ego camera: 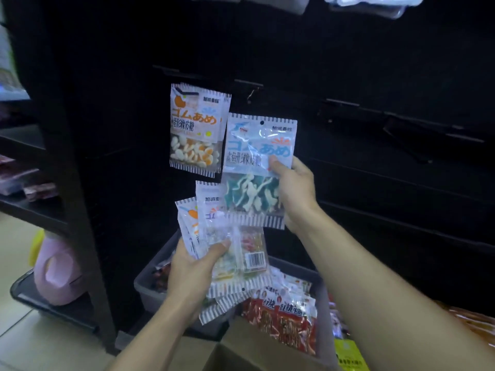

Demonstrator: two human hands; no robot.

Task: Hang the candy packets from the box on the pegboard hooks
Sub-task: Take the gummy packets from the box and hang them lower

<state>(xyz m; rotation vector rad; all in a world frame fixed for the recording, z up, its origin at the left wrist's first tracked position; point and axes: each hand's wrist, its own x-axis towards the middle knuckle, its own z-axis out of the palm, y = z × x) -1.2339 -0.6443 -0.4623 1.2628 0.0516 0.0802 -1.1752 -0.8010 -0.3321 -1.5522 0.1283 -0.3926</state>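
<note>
At the bottom centre of the frame lies a brown carton [241, 354], its flap nearest the camera. Just behind it sits a grey bin [150, 279] holding red packets [284, 317] on its right side. A yellow label [348, 354] shows at the lower right. Above the bin, at lower centre, the left hand [192, 271] grips a fanned stack [227, 245] of candy packets, thumb pressed across the front and fingers curled behind; the front one is clear, with a barcode at its lower right. Higher and to the right, at mid-frame, the right hand [294, 188] pinches a blue packet [258, 167] by its right edge, thumb on the front and fingers wrapped behind. This packet is held upright, its punched hole at the top, just below and beside a bare hook [251, 91] on the dark pegboard [375, 76]; whether the hole has met the hook cannot be told. Left of it, touching or overlapping its upper left corner, orange packets [197, 129] hang from another hook in the upper centre. More bare hooks stick out at the right of the board. At the lower left a pink bottle [57, 271] stands on a low black shelf [53, 309], with dim goods on shelves above it.
</note>
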